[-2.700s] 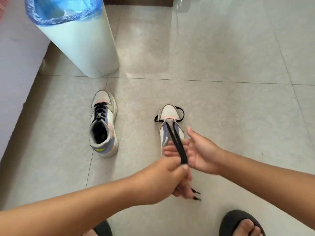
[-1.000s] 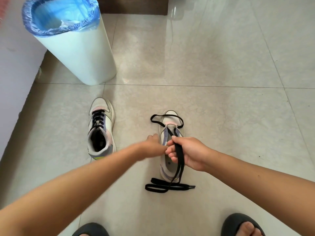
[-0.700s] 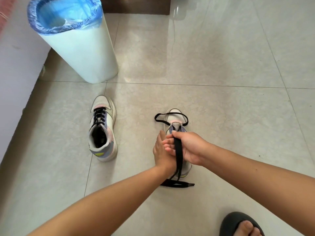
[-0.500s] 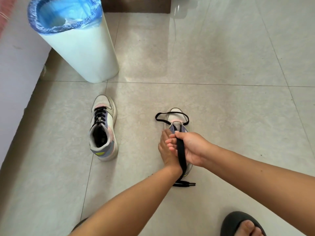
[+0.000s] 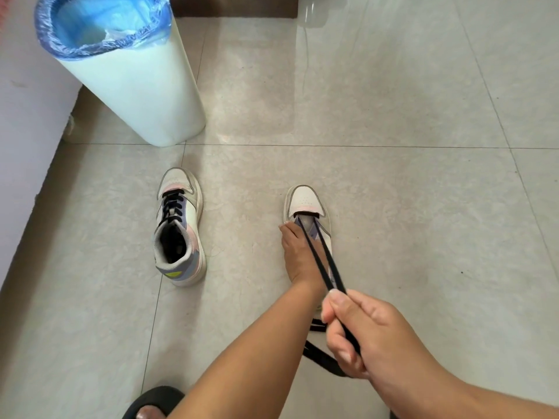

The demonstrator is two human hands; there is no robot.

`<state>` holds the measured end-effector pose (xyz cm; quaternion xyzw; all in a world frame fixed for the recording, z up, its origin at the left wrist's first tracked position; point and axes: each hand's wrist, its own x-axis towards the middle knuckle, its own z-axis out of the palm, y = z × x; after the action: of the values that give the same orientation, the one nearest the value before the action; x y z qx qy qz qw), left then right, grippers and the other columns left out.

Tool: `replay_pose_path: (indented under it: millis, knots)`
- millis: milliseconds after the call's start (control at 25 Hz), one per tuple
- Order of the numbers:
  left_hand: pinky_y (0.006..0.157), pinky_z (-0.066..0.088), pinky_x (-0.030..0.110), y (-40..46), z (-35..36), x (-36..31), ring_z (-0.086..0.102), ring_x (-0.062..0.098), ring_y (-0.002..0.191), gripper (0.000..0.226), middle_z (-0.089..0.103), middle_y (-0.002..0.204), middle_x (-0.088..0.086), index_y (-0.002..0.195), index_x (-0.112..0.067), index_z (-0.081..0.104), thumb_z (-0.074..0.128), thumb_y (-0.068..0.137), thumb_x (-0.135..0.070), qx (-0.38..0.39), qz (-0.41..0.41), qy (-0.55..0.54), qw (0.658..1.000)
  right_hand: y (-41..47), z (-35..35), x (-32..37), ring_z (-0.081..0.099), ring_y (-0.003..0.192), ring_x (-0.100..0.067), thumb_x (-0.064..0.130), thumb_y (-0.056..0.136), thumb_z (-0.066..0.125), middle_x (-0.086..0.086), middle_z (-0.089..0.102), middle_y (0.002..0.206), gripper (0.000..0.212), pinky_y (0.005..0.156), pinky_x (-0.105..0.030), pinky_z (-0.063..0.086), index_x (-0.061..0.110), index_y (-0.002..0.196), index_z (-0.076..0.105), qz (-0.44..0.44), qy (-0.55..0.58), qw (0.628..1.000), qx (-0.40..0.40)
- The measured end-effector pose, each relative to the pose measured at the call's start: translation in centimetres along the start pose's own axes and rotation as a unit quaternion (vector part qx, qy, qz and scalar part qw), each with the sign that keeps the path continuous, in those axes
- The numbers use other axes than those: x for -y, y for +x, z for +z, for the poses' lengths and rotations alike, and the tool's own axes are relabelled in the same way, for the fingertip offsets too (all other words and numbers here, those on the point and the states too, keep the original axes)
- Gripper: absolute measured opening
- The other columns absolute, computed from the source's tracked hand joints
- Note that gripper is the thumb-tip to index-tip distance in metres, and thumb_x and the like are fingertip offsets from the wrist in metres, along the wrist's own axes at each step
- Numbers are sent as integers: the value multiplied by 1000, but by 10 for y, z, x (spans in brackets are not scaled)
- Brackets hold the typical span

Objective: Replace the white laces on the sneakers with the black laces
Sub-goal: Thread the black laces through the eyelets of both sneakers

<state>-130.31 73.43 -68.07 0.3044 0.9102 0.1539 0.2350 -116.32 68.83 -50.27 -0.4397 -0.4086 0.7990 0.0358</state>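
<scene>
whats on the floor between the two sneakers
Nothing lies there: in the head view, only bare tile floor separates the laced sneaker from the sneaker being laced. The left hand rests along the latter's near side.

The left hand [image 5: 299, 255] covers the near left side of the right sneaker [image 5: 305, 204], so whether its fingers curl round it cannot be told. The black lace [image 5: 320, 261] vanishes inside the right hand [image 5: 363, 334]; its ends are hidden. At six o'clock, a dark slipper [image 5: 154, 400] is cut off.
</scene>
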Motion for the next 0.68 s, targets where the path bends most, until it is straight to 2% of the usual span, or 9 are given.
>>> replay_pose_path:
  millis: [80,160,240,400,480,600,640,680]
  knots:
    - [110,26,30,-7,4,2,29,30,134,55,22,147,22,143,7,15,34,100,-21,27,6,-8,1000,0,-6,-1,29,34,-9,23,97,41,-4,41,41,34,35,-15,24,11,70,56,-3,-23,1000,-4]
    - [110,24,31,-17,6,-2,29,29,135,54,24,147,20,143,3,18,41,99,-17,13,4,-54,998,4,-8,-6,32,35,-10,23,98,40,-5,43,42,32,36,-16,26,8,73,53,4,-41,999,0]
    - [109,19,33,-24,5,-3,27,29,135,52,25,148,19,143,2,21,43,98,-14,16,-8,-95,995,7,-6,-9,35,37,-12,25,99,40,-5,46,44,34,36,-17,29,11,72,55,5,-50,999,10]
    - [106,27,25,-24,1,-7,36,24,128,55,32,141,15,141,2,21,43,99,-24,2,-43,-70,997,16,-13,-6,39,37,-14,27,99,41,-8,50,47,34,37,-20,32,15,72,58,9,-22,1000,18]
    - [107,27,27,-25,-7,-6,33,26,128,66,32,138,15,140,1,22,52,93,-34,33,-17,-102,994,25,-19,-5,41,39,-15,25,100,39,-10,52,49,31,38,-22,34,8,80,56,33,-6,999,8]
    - [114,20,35,-27,-32,9,18,25,138,87,19,147,12,148,-8,10,64,85,-36,93,21,-186,978,31,-26,-12,48,42,-17,24,101,37,-12,58,55,30,41,-23,40,4,86,54,57,-9,998,24]
    - [115,20,36,-25,-42,15,17,24,139,85,17,151,11,149,-12,12,64,86,-32,85,74,-153,982,30,-28,-15,51,45,-18,24,101,37,-13,60,58,30,43,-24,43,4,87,55,60,-15,997,46]
    - [113,26,39,-24,-54,20,22,26,138,77,20,151,13,149,-13,22,65,86,-24,58,158,-100,981,29,-28,-16,54,48,-18,25,101,37,-14,63,62,31,45,-25,46,4,88,56,62,-18,995,73]
